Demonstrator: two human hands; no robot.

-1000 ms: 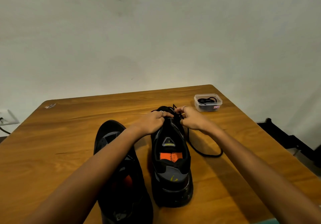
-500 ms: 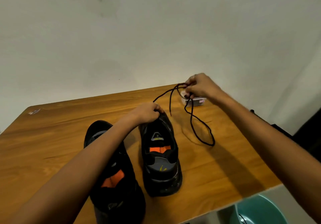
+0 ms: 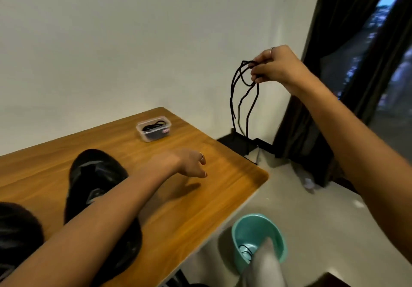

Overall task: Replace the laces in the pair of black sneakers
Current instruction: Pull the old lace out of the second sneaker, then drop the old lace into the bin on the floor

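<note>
My right hand (image 3: 273, 67) is raised beyond the table's right edge and pinches a bunched black lace (image 3: 238, 99) whose loops and ends hang free in the air. My left hand (image 3: 189, 165) hovers over the wooden table (image 3: 200, 144) with fingers loose, holding nothing. One black sneaker (image 3: 93, 175) stands on the table under my left forearm. The other black sneaker (image 3: 15, 231) shows at the lower left edge, partly cut off.
A clear plastic box (image 3: 153, 129) with black laces in it stands near the table's far corner. On the floor at the table's right side stands a teal bucket (image 3: 258, 237) holding a black lace. A dark curtain (image 3: 334, 86) hangs at the right.
My right hand pulled the lace fully off the sneaker and lifted it up and out past the table's right edge. My left hand let go of the sneaker. The view turned right.
</note>
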